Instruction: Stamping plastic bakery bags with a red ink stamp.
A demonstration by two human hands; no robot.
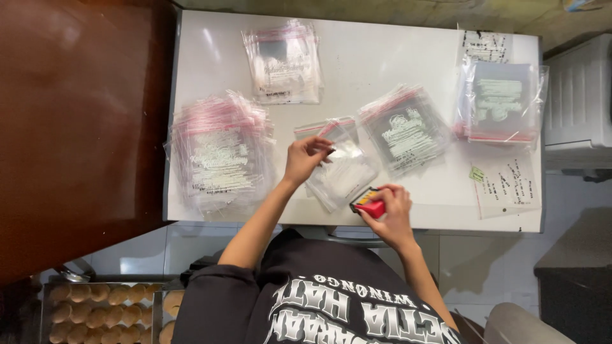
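Note:
My left hand (305, 158) pinches the top edge of a clear plastic bag (341, 173) with a red seal strip, lying on the white table (376, 57). My right hand (390, 207) grips a small red and yellow stamp-like tool (368, 202) at the bag's lower right corner, near the table's front edge. Both hands touch or hover at the same bag.
Stacks of clear printed bags lie around: a thick pile at left (220, 153), one at the back (284, 60), one right of centre (405, 127), one at far right (500, 102). Paper sheets (507, 185) lie at right. A tray of round baked goods (102, 312) sits below left.

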